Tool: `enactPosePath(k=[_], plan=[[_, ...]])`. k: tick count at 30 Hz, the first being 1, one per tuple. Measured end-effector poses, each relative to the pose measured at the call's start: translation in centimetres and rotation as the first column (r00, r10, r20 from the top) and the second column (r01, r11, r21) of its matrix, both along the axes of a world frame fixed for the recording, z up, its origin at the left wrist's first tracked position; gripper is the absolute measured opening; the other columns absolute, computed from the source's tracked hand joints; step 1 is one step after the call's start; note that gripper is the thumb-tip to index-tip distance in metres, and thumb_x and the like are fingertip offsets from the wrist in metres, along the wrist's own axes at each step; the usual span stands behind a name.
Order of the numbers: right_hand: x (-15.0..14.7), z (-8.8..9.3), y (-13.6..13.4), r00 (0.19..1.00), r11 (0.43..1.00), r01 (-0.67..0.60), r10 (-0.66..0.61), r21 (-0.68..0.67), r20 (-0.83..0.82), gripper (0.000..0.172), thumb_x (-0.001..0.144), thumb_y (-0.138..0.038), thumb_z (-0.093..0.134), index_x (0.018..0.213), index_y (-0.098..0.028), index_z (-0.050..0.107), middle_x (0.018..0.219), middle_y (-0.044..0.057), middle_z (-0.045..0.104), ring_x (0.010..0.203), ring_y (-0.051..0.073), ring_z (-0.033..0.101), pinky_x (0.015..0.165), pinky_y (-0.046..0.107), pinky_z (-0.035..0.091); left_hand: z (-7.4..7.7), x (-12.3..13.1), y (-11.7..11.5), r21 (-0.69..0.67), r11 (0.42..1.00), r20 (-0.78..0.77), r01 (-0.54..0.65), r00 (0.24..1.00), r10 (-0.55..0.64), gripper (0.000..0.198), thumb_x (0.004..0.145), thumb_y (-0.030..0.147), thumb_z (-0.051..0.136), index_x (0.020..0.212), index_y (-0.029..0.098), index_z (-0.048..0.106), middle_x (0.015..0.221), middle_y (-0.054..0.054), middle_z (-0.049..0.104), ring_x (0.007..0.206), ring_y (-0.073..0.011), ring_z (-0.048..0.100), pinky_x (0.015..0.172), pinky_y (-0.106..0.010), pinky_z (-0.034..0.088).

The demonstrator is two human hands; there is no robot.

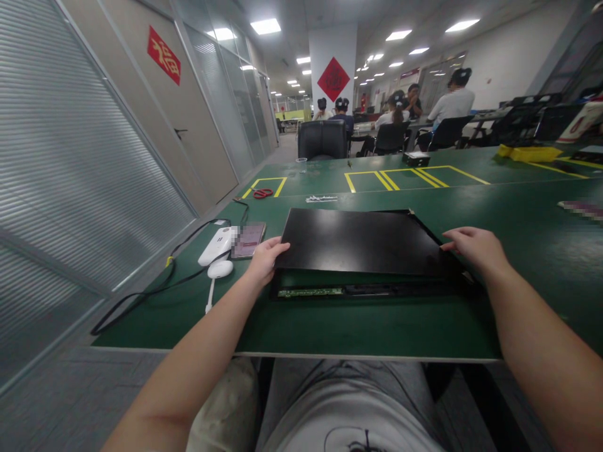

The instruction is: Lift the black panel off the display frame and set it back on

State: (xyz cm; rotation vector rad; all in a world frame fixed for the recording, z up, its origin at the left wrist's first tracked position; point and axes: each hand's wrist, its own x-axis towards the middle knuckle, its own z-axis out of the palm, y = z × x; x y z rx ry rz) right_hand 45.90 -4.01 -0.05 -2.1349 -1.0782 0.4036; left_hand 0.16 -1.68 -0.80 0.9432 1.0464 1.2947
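A flat black display panel (358,242) lies slightly askew over a thin black frame (400,290) on the green table. Along the near side of that frame, a green circuit strip (311,292) shows below the panel's edge. My left hand (268,258) grips the panel's left edge, thumb on top and fingers underneath. My right hand (473,248) is at the right side, thumb and forefinger pinched close together at the edge. Whether that pinch holds the panel or the frame is hard to make out. Most of the frame is hidden under the panel.
Left of the panel lie a phone (249,240), a white power bank (217,246), a white earbud case (220,269) and a black cable (141,292). Beyond are red-handled scissors (262,193), small white pieces (321,199), a black box (416,159) and a yellow tray (530,154). Several people sit farther back.
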Motion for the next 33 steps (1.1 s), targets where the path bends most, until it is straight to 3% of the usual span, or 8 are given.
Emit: enactPosePath(k=[18, 26, 33], plan=[[-0.33, 0.7, -0.25, 0.995, 0.996, -0.018, 0.026, -0.086, 0.093, 0.018, 0.077, -0.034, 0.061, 0.085, -0.024, 0.074, 0.08, 0.003, 0.077, 0.085, 0.025, 0.067, 0.065, 0.033, 0.042, -0.07, 0.44, -0.37, 0.019, 1.0, -0.034, -0.01, 0.999, 0.011, 0.032, 0.05, 0.021, 0.083, 0.08, 0.014, 0.074, 0.07, -0.005, 0.074, 0.062, -0.018, 0.066, 0.063, -0.029, 0.052], [-0.33, 0.79, 0.02, 0.99, 0.991, -0.005, 0.024, -0.135, 0.14, 0.021, 0.078, -0.033, 0.058, 0.088, -0.025, 0.075, 0.082, 0.002, 0.078, 0.09, 0.024, 0.068, 0.067, 0.032, 0.042, -0.21, 0.41, -0.19, 0.013, 0.999, -0.036, -0.032, 0.999, 0.032, 0.057, 0.051, 0.017, 0.083, 0.107, 0.013, 0.07, 0.08, -0.003, 0.076, 0.072, -0.0177, 0.069, 0.075, -0.031, 0.054], [-0.04, 0.43, 0.23, 0.981, 0.986, -0.011, 0.043, -0.168, 0.189, 0.024, 0.075, -0.035, 0.057, 0.089, -0.027, 0.075, 0.084, 0.001, 0.078, 0.085, 0.026, 0.067, 0.068, 0.033, 0.045, -0.03, 0.46, -0.43, 0.016, 1.0, -0.058, -0.024, 0.998, 0.025, 0.053, 0.054, 0.017, 0.082, 0.105, 0.012, 0.07, 0.084, -0.005, 0.078, 0.074, -0.0185, 0.07, 0.076, -0.032, 0.055]])
